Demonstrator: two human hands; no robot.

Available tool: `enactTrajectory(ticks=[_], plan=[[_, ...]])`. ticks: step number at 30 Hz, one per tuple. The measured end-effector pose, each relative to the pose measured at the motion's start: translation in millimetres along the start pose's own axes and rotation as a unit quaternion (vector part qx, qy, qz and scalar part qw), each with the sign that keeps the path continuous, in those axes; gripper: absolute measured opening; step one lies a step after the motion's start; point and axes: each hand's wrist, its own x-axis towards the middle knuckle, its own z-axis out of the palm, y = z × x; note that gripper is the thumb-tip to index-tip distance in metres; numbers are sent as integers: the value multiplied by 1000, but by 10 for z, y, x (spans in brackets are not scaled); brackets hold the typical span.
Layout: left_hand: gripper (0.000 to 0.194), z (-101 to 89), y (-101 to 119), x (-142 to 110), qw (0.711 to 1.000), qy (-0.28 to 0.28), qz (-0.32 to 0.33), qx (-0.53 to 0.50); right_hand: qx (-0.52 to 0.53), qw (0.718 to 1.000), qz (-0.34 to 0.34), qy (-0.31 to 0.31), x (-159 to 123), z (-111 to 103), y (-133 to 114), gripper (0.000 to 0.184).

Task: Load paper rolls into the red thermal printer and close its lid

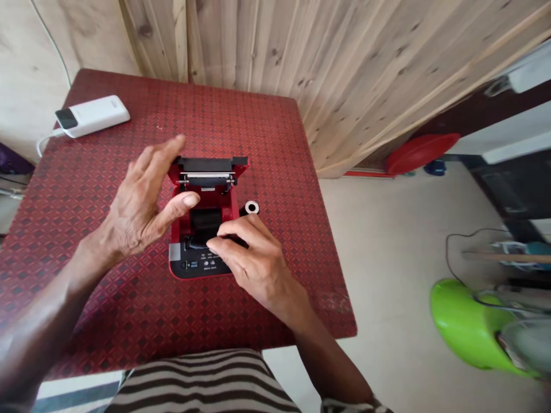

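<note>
Fingers of the right hand are closed in a pinch on dark material at the front edge of an open compartment; whether it is joined to the black roll lying inside, I cannot tell. The left hand grips nothing visible: it is spread open over the left side of the red-and-black device, thumb reaching over the compartment, the other fingers up near the raised lid.

The step in hand looks like handling the dark piece by the roll, with the lid up. Judging from this, moving that piece calls for a light, steady pinch and room between the thumb and the lid's metal bar; the device may slide if pulled.

Just beside the device's right side is a small round piece with a white ring and a dark centre. The device sits flat on the red patterned counter, its control panel towards the person's striped clothing. At the far left corner lies a white block with a cable. Beyond are a wooden wall and, on the floor to the right, a bright green container.
</note>
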Motion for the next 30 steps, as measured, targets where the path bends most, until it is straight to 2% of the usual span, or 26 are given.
enactTrajectory(ticks=[3, 6, 8, 11, 16, 23, 26, 28, 30], plan=[[71, 19, 101, -87, 1000, 5, 13, -23, -33, 999, 12, 35, -119, 85, -55, 25], [61, 55, 246, -387, 998, -5, 36, -46, -41, 997, 5, 66, -208, 156, -72, 24], [69, 104, 309, -589, 998, -30, 41, -33, -36, 996, -3, 79, -233, 179, -68, 23], [81, 197, 338, -769, 999, -30, 43, -11, -30, 997, 2, 68, -229, 180, -59, 24], [90, 261, 320, -783, 998, -18, 63, 13, -28, 997, -1, 74, -203, 153, -53, 22], [78, 275, 316, -778, 999, -12, 47, -21, -36, 997, -5, 72, -176, 164, -76, 22], [76, 325, 310, -796, 998, 0, 59, -10, -14, 997, -2, 81, -166, 100, -84, 28], [76, 355, 309, -824, 998, 13, 66, -9, 3, 992, 35, 120, -201, 19, -21, 33], [76, 362, 313, -878, 997, 42, 60, -9, 3, 978, 112, 176, -293, -53, 131, 24]])
